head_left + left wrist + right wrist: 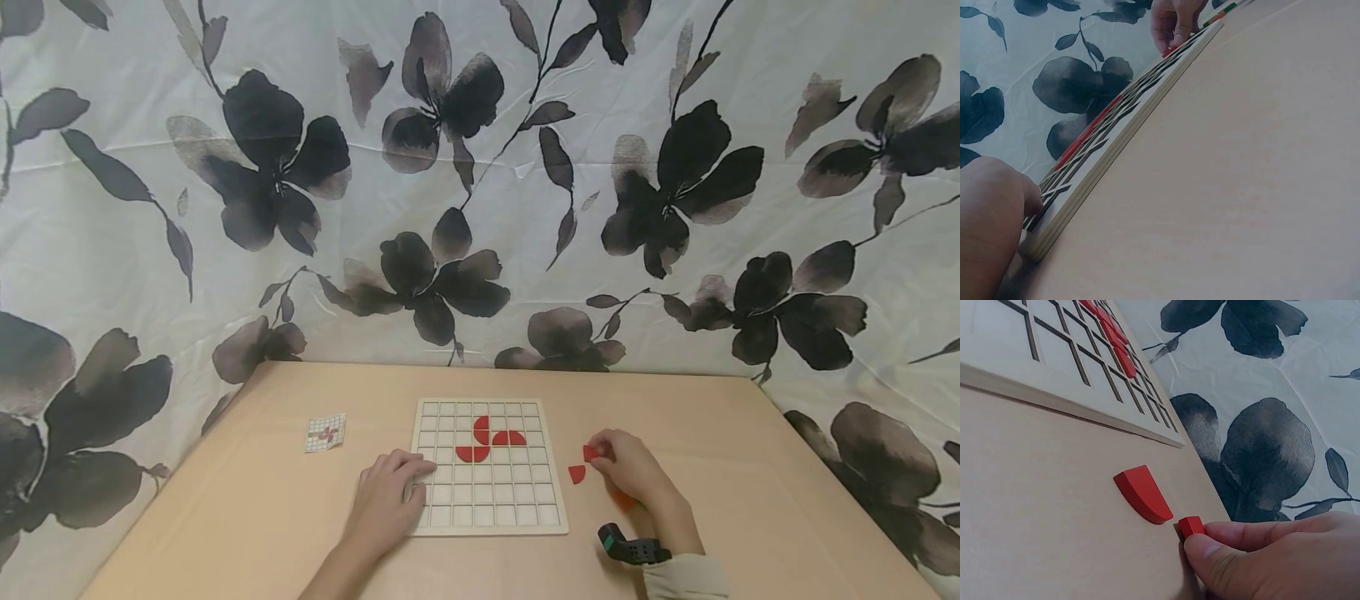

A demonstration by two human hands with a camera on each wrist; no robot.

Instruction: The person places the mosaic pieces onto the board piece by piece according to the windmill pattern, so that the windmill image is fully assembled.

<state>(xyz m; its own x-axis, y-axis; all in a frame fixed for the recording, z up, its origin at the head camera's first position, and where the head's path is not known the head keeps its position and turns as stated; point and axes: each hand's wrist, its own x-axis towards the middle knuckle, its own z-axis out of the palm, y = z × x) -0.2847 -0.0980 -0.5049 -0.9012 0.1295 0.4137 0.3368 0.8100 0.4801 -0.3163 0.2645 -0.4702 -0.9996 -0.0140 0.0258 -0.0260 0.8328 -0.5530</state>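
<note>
A white gridded board [517, 493] lies on the table with several red quarter-circle pieces [472, 454] set in its cells. My left hand [386, 500] rests on the board's left edge, its fingers reaching over the nearest squares. To the right of the board, my right hand [633, 467] pinches a red piece [1191, 525] between thumb and fingertips, close over the table. Most of that piece is hidden by the fingers. Another red quarter-circle piece [1143, 495] lies flat on the table between the board and this hand.
A small card [325, 433] printed with a grid and a reddish pattern lies left of the board. Something orange [621, 498] shows partly under my right hand. A floral cloth [480, 183] hangs behind the table [487, 571]. A dark band [633, 547] circles my right wrist.
</note>
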